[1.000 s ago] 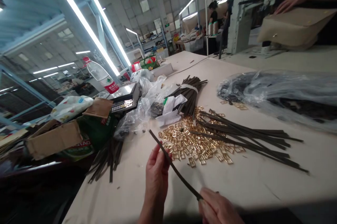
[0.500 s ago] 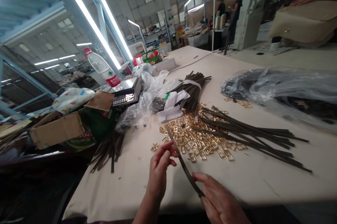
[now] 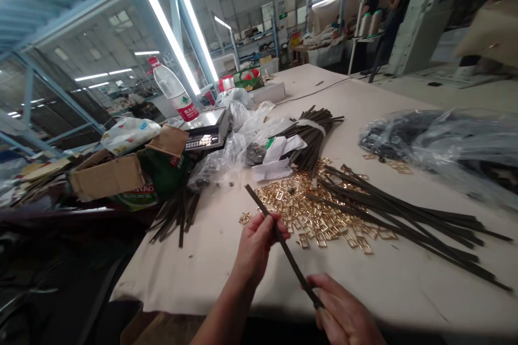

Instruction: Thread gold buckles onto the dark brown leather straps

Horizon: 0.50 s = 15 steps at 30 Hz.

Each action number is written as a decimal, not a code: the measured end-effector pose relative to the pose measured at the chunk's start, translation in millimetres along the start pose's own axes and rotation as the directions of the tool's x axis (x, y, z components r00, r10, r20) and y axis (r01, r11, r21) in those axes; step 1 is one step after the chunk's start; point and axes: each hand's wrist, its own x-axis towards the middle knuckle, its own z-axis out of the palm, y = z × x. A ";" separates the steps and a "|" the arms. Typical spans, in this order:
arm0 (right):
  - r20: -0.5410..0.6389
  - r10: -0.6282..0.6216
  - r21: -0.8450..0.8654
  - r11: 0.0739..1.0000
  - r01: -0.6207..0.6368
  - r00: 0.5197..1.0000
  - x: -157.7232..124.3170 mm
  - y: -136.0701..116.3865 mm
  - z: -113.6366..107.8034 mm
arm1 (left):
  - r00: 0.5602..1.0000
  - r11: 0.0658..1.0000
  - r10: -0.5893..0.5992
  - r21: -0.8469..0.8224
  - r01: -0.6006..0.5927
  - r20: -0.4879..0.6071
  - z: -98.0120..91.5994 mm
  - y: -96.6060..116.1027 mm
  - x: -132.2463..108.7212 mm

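A narrow dark strap point(image 3: 292, 261) runs slantwise between my two hands above the near part of the table. My left hand point(image 3: 261, 239) pinches it partway along, and its far end sticks out beyond the fingers. At the near end, my right hand point(image 3: 342, 310) grips the strap between thumb and fingers. Just past my left hand lies a heap of gold rectangular buckles point(image 3: 315, 215). Several loose dark straps point(image 3: 413, 221) fan out to the right of the heap. Behind it rests a strap bundle point(image 3: 311, 140) bound with a white band.
A digital scale point(image 3: 208, 132) carries a plastic bottle point(image 3: 174, 88). Clear plastic bags point(image 3: 226, 156) lie beside it, near an open cardboard box point(image 3: 105, 180). More dark straps point(image 3: 180, 218) hang at the table's left edge. A filled plastic bag point(image 3: 437, 145) lies right, below a sewing machine point(image 3: 421, 21).
My left hand has closed on the strap, which now looks straighter, its far end reaching further left. The view has shifted, moving the scene rightward. My right hand still grips the near end.
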 end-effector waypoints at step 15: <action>0.059 0.042 0.160 0.986 -0.051 0.997 26.9 -0.1 -3.3 | 0.938 0.923 -0.069 0.378 -0.069 0.339 6.8 -42.4 -46.1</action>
